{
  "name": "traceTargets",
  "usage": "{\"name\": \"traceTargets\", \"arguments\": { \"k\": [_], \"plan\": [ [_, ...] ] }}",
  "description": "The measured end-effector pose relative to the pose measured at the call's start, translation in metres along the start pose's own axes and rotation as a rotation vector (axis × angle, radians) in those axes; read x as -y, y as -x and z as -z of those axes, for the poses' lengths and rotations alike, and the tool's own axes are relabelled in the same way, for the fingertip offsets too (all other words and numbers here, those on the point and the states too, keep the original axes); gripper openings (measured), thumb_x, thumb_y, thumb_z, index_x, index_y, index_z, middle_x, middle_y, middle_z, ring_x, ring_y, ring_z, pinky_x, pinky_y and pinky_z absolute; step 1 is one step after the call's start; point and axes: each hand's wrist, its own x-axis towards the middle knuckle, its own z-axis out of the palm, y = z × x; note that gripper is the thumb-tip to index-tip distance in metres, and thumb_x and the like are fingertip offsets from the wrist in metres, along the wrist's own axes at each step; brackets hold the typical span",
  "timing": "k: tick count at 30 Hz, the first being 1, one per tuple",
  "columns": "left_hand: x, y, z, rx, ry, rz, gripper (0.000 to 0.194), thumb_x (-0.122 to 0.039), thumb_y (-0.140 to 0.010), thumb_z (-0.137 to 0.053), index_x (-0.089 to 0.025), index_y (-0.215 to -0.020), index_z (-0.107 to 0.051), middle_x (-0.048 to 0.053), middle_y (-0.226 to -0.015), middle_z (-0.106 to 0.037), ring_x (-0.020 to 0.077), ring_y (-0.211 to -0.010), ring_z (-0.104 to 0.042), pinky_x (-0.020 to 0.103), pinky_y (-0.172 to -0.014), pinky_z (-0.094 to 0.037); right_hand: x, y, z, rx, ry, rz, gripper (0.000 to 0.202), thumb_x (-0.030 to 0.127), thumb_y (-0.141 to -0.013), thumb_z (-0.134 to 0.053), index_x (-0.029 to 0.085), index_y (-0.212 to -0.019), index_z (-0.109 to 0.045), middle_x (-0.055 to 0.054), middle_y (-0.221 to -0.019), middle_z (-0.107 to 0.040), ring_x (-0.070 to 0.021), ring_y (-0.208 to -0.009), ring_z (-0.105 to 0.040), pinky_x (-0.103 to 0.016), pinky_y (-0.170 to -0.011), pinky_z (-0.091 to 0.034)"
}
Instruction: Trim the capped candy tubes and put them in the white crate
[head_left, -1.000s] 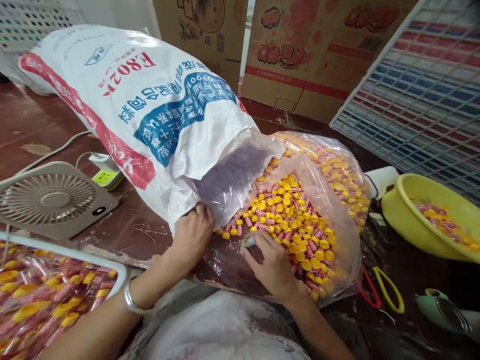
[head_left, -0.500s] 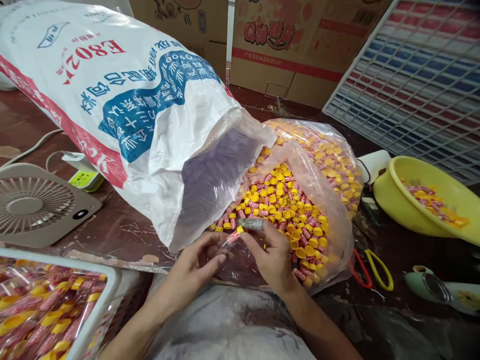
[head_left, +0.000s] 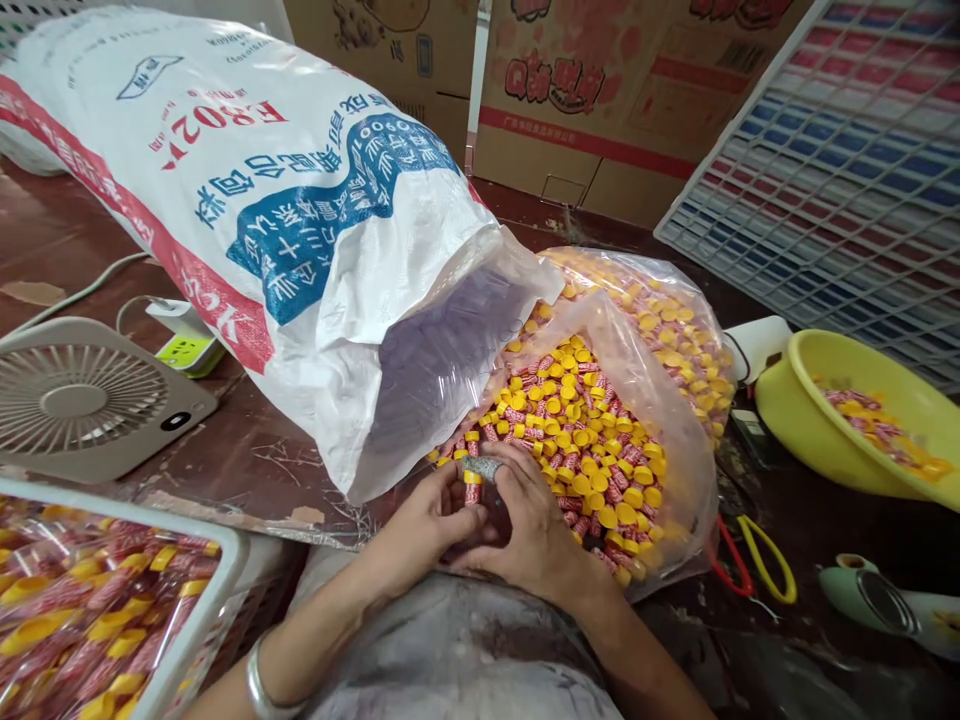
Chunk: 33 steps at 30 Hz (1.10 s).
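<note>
My left hand (head_left: 429, 515) is closed, its thumb and fingers around a small red-and-white patterned tube (head_left: 472, 493) with a yellow cap. My right hand (head_left: 536, 530) curls in from the other side. Its index fingertip, wrapped in grey tape (head_left: 481, 466), presses on the capped end; the other fingers are partly hidden. Just beyond my hands, a clear plastic bag (head_left: 686, 480) lies open with many small yellow-capped red-and-white pieces (head_left: 559, 410) in it. Left of it is the mouth of a white woven sack (head_left: 360, 400), with clear plastic tubes (head_left: 435, 340) inside.
A white basket (head_left: 232, 560) of filled tubes stands at lower left. Beyond it are a fan (head_left: 112, 400) and a power strip (head_left: 187, 350). A yellow bowl (head_left: 795, 400), scissors (head_left: 772, 560) and a white wire rack (head_left: 817, 190) are on the right; cardboard boxes (head_left: 570, 130) stand behind.
My hands have come closer together. The capped piece, earlier tilted at my right fingertips, now stands more upright between both hands. The view has shifted slightly.
</note>
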Motion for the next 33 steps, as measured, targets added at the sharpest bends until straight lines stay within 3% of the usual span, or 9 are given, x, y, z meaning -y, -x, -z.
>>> {"name": "traceTargets", "arguments": {
  "k": [2, 5, 7, 9, 12, 16, 20, 24, 33],
  "plan": [
    [-0.011, -0.012, 0.014, -0.119, -0.507, -0.125, 0.025, -0.013, -0.082, -0.056, -0.016, -0.106, -0.062, 0.008, -0.097, -0.063, 0.0206, -0.083, -0.059, 0.033, -0.078, -0.049, -0.012, -0.002, 0.012, 0.016, 0.073, -0.059, 0.077, 0.055, -0.073, -0.082, 0.017, -0.129, -0.046, -0.018, -0.132, -0.056, -0.0344, -0.126, -0.053, -0.050, -0.104, -0.048],
    [-0.026, -0.038, 0.033, -0.277, -1.257, -0.226, 0.028, -0.007, -0.085, -0.046, -0.016, -0.102, -0.066, 0.012, -0.100, -0.059, 0.0237, -0.083, -0.057, 0.035, -0.073, -0.045, -0.031, -0.004, 0.025, -0.049, 0.281, -0.189, 0.026, 0.036, -0.093, -0.066, 0.019, -0.111, -0.057, -0.011, -0.106, -0.066, -0.0282, -0.100, -0.064, -0.041, -0.084, -0.054],
    [-0.032, -0.056, 0.041, -0.261, -1.530, -0.226, 0.030, -0.005, -0.087, -0.044, -0.015, -0.099, -0.069, 0.014, -0.101, -0.059, 0.0271, -0.088, -0.057, 0.036, -0.072, -0.045, -0.039, -0.005, 0.025, -0.009, 0.389, -0.208, 0.005, 0.024, -0.098, -0.058, 0.020, -0.096, -0.060, -0.007, -0.091, -0.067, -0.0243, -0.087, -0.064, -0.036, -0.076, -0.053],
    [-0.035, -0.069, 0.045, -0.225, -1.619, -0.226, 0.027, -0.005, -0.086, -0.047, -0.014, -0.094, -0.072, 0.015, -0.101, -0.060, 0.0296, -0.095, -0.057, 0.037, -0.075, -0.045, -0.041, -0.007, 0.020, 0.100, 0.457, -0.161, 0.008, 0.017, -0.098, -0.056, 0.020, -0.094, -0.062, -0.006, -0.094, -0.067, -0.0231, -0.091, -0.063, -0.034, -0.078, -0.051],
    [-0.033, -0.073, 0.048, -0.229, -1.590, -0.243, 0.026, -0.006, -0.087, -0.049, -0.015, -0.096, -0.073, 0.014, -0.104, -0.061, 0.0281, -0.098, -0.057, 0.035, -0.078, -0.047, -0.040, -0.011, 0.004, 0.211, 0.553, -0.132, 0.007, 0.017, -0.095, -0.061, 0.020, -0.100, -0.064, -0.008, -0.102, -0.066, -0.0249, -0.099, -0.059, -0.034, -0.080, -0.050],
    [-0.026, -0.048, 0.052, -0.261, -1.378, -0.344, 0.038, -0.010, -0.089, -0.051, -0.024, -0.120, -0.068, 0.010, -0.121, -0.060, 0.0251, -0.108, -0.057, 0.034, -0.086, -0.049, -0.043, -0.014, -0.012, 0.182, 0.579, -0.152, 0.008, 0.014, -0.093, -0.061, 0.020, -0.094, -0.065, -0.008, -0.094, -0.064, -0.0242, -0.092, -0.058, -0.032, -0.073, -0.049],
    [-0.015, -0.017, 0.048, -0.159, -0.908, -0.399, 0.031, -0.023, -0.094, -0.055, -0.024, -0.123, -0.067, 0.008, -0.114, -0.069, 0.0237, -0.108, -0.061, 0.034, -0.094, -0.046, -0.042, -0.012, 0.000, -0.002, 0.399, -0.154, 0.015, 0.010, -0.094, -0.055, 0.020, -0.086, -0.062, -0.005, -0.084, -0.062, -0.0211, -0.082, -0.059, -0.030, -0.072, -0.047],
    [-0.002, -0.004, 0.038, -0.126, -0.738, -0.323, 0.026, -0.031, -0.090, -0.065, -0.023, -0.113, -0.072, 0.009, -0.113, -0.071, 0.0268, -0.110, -0.061, 0.036, -0.095, -0.044, -0.024, -0.012, 0.027, -0.201, 0.071, -0.198, 0.016, 0.014, -0.096, -0.050, 0.021, -0.084, -0.060, -0.005, -0.089, -0.061, -0.0192, -0.083, -0.060, -0.030, -0.076, -0.050],
    [-0.003, 0.004, 0.013, -0.072, -0.372, -0.196, 0.022, -0.036, -0.087, -0.068, -0.020, -0.101, -0.074, 0.005, -0.097, -0.072, 0.0231, -0.092, -0.062, 0.031, -0.085, -0.045, 0.006, -0.013, 0.025, -0.017, -0.081, -0.076, 0.014, 0.023, -0.099, -0.054, 0.020, -0.086, -0.058, -0.004, -0.083, -0.063, -0.0192, -0.082, -0.063, -0.031, -0.074, -0.053]
  ]
}}
